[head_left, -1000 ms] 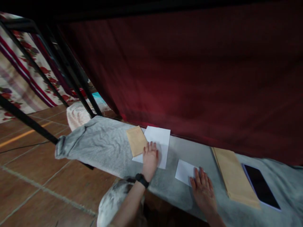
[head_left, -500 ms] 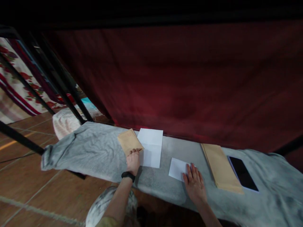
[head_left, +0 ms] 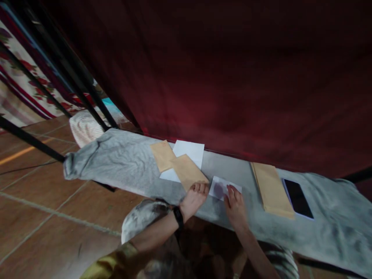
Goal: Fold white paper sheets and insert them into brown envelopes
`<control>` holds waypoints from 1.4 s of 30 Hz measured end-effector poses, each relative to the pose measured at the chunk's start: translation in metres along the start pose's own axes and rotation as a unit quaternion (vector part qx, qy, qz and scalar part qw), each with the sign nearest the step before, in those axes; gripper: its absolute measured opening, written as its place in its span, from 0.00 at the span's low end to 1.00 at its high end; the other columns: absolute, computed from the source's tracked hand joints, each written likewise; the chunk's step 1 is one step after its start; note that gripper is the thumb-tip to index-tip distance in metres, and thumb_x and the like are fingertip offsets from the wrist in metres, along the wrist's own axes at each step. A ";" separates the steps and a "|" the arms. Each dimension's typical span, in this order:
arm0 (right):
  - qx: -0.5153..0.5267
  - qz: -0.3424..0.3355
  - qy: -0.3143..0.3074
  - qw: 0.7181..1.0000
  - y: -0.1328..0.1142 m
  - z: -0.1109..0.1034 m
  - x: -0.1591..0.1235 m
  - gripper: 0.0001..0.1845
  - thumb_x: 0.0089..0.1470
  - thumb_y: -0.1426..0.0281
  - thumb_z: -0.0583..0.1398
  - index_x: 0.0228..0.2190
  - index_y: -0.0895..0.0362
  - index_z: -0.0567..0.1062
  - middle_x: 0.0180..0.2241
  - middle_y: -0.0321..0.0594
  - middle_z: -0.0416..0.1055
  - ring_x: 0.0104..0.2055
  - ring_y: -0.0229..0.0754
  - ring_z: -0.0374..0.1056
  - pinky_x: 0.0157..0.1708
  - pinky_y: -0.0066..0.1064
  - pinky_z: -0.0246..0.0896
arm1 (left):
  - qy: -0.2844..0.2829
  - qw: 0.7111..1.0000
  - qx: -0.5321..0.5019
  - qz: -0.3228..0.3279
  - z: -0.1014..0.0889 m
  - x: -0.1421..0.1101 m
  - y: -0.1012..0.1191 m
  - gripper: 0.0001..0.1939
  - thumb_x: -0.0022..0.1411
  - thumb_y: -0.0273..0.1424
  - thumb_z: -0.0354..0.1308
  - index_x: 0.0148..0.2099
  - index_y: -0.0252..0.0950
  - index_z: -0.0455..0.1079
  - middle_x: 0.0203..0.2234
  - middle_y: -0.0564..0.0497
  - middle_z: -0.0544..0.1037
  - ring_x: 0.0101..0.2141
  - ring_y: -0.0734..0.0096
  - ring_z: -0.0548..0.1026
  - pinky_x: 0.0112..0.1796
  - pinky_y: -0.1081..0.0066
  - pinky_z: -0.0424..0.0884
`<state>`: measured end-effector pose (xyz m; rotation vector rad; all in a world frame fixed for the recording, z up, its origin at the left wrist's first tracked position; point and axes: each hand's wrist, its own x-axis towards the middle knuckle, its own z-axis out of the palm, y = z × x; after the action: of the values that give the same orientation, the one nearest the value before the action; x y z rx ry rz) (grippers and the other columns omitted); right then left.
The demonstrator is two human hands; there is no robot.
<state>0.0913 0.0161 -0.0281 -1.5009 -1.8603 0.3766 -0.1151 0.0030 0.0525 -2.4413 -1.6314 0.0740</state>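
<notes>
My left hand (head_left: 197,197) pinches the near right corner of a brown envelope (head_left: 186,170), which partly covers an unfolded white sheet (head_left: 193,149). Another brown envelope (head_left: 162,153) lies on the left, overlapping the sheet's edge. A small white paper (head_left: 216,184), apparently folded, rests just right of the held envelope. My right hand (head_left: 237,209) has its fingers bent onto that paper, thumb at the near edge, gripping it. The thumb's contact with the paper is not clear.
A grey cloth (head_left: 128,162) covers the bench. Farther right lie a stack of brown envelopes (head_left: 273,190) and a dark-screened phone (head_left: 298,197). A dark red curtain (head_left: 203,97) hangs behind, and black metal bars (head_left: 84,89) stand at the left.
My left hand has moved right with a brown envelope; the other envelope stays on the left. My right hand's fingers, spread on the small paper before, are now more bent. The view has tilted.
</notes>
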 end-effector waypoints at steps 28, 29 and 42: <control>0.308 0.229 -0.127 0.915 0.001 -0.034 0.029 0.16 0.49 0.54 0.58 0.33 0.52 0.73 0.29 0.37 0.74 0.33 0.45 0.70 0.29 0.33 0.66 | 0.020 0.950 -0.284 0.129 0.027 0.018 -0.009 0.64 0.46 0.62 0.64 0.73 0.44 0.36 0.71 0.37 0.40 0.69 0.41 0.39 0.63 0.37 0.32; 0.295 0.222 -0.125 0.921 0.005 -0.035 0.030 0.17 0.49 0.54 0.57 0.33 0.53 0.73 0.29 0.37 0.74 0.33 0.45 0.70 0.30 0.33 0.66 | 0.003 0.947 -0.287 0.142 0.029 0.019 -0.010 0.64 0.45 0.61 0.64 0.73 0.46 0.36 0.71 0.38 0.40 0.69 0.41 0.39 0.63 0.37 0.31; 0.184 0.176 -0.091 0.963 0.017 -0.043 0.027 0.12 0.49 0.58 0.58 0.32 0.51 0.74 0.29 0.36 0.74 0.33 0.46 0.69 0.36 0.36 0.64 | -0.032 0.939 -0.284 0.190 0.036 0.040 -0.001 0.59 0.49 0.56 0.65 0.73 0.42 0.39 0.69 0.32 0.49 0.68 0.42 0.46 0.62 0.36 0.36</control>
<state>0.1309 0.0371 0.0009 -1.5685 -1.5385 1.0007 -0.1063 0.0455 0.0209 -3.1954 -1.3058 -0.3078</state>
